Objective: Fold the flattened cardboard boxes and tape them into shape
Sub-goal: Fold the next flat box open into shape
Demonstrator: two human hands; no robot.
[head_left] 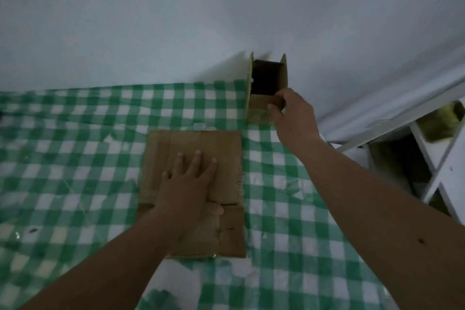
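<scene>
Pressing flat cardboard [193, 184] under spread left-hand fingers [198, 161]; right-hand fingers [274, 111] pinching the folded box's [266, 93] near wall at the tabletop [75, 158] edge.

No readable text, labels, brand names, numbers or signs appear anywhere; the cardboard surfaces show no legible print.
</scene>
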